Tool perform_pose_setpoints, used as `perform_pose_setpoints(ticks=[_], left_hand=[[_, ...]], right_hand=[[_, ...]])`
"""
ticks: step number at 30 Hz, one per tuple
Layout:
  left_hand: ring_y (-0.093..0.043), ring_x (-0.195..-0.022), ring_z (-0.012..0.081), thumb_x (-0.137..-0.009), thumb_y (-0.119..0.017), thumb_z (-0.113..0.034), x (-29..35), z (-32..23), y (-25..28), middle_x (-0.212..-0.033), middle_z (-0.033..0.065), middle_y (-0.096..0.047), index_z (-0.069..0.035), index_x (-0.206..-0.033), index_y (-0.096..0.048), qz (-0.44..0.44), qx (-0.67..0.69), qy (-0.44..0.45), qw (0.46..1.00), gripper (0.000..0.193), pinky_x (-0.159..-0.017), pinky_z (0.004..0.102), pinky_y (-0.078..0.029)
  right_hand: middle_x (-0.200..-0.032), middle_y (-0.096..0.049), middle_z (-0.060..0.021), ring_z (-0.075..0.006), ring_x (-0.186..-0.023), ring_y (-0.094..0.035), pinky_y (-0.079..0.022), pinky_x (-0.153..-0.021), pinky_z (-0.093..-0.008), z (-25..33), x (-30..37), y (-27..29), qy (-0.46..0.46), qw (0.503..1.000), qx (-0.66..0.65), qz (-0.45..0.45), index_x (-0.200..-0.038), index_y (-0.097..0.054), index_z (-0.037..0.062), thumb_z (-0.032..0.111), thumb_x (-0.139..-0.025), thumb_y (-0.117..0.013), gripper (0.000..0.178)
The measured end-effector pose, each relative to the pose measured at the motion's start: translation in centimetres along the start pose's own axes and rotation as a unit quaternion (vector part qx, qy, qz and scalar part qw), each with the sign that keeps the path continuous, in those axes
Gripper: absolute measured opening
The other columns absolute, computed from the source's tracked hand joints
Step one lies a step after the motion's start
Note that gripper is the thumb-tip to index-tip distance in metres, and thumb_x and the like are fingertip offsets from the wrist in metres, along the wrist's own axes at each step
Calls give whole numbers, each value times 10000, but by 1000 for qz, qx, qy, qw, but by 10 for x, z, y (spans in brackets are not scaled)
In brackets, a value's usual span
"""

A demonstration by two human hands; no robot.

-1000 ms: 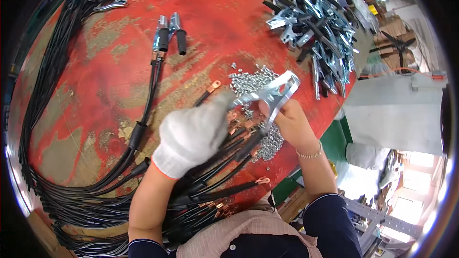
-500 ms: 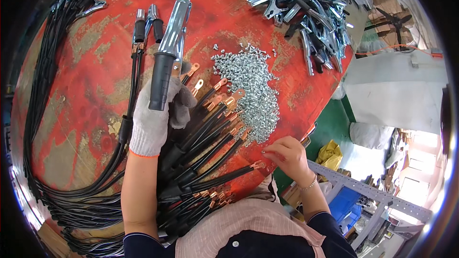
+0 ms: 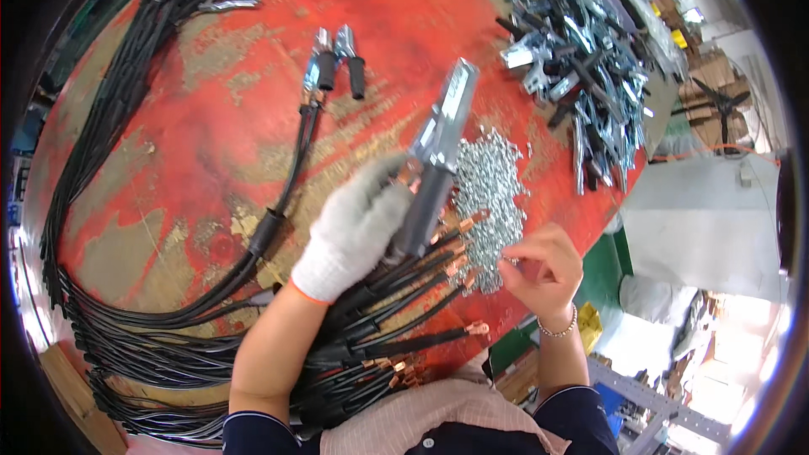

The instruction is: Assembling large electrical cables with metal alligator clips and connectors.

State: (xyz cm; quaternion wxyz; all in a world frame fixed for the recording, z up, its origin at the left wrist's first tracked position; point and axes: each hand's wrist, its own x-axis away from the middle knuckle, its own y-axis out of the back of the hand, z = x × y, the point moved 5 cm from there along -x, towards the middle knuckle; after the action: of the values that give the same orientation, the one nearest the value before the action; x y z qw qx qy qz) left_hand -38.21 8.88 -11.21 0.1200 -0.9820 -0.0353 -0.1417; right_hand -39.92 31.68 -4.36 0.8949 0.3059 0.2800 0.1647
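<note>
Grips clamp w/ gloved L hand, closing round its L side; too blurred to tell each finger. Tilts slightly R, silver end up & away from body, blk handle down twd body. Hangs over table, just L of screw pile. Shows bit of copper beside glove; can't tell if joined to clamp.

Sits betw. both hands: touching L, apart from R.

Holds bare R hand at pile's lower R edge, narrowed to near-pinch; can't tell if gripping a screw. Wears bracelet on wrist.

Below clamp: blk cables w/ copper lugs, fanned twd pile. Further up, L of clamp: pair of cabled clamps, lying on red, worn tabletop. Top R, well apart from both hands: heap of loose clamps. Far L: long cable bundle, curving round twd L forearm.
</note>
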Motion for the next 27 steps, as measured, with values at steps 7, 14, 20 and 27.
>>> perform_pose_setpoints(ticks=[7,14,20,27], left_hand=[[-594,-576,92,-944,-469,-167,6,-21,-5,-758,60,-655,-11,-1322,-495,-22,-81,21,996,410,-540,261,-494],[-699,-774,313,-921,-526,-200,5,-19,0,-817,172,-686,-71,-1268,-538,-39,-174,-11,984,370,-684,385,-531],[-599,-633,95,-943,-498,-130,6,-15,2,-780,58,-640,-17,-1282,-530,-34,-177,-21,983,358,-606,261,-501],[-607,-627,96,-937,-504,-131,9,-31,0,-797,69,-651,-10,-1266,-539,-18,-150,37,988,352,-599,273,-504]], right_hand=[[-802,-629,-53,-178,-705,-586,-459,-626,-285,20,-87,-51,58,998,-16,-13,-853,-702,43,-25,-629,-795,252],[-746,-631,-59,-240,-659,-607,-482,-574,-333,23,-96,-68,126,991,48,8,-832,-707,93,41,-629,-822,239],[-750,-609,-68,-220,-669,-587,-454,-601,-316,27,-95,-68,115,992,48,15,-835,-713,76,45,-639,-834,233],[-777,-611,-71,-212,-663,-582,-456,-592,-322,20,-89,-72,109,994,1,11,-858,-723,77,39,-650,-847,246]])
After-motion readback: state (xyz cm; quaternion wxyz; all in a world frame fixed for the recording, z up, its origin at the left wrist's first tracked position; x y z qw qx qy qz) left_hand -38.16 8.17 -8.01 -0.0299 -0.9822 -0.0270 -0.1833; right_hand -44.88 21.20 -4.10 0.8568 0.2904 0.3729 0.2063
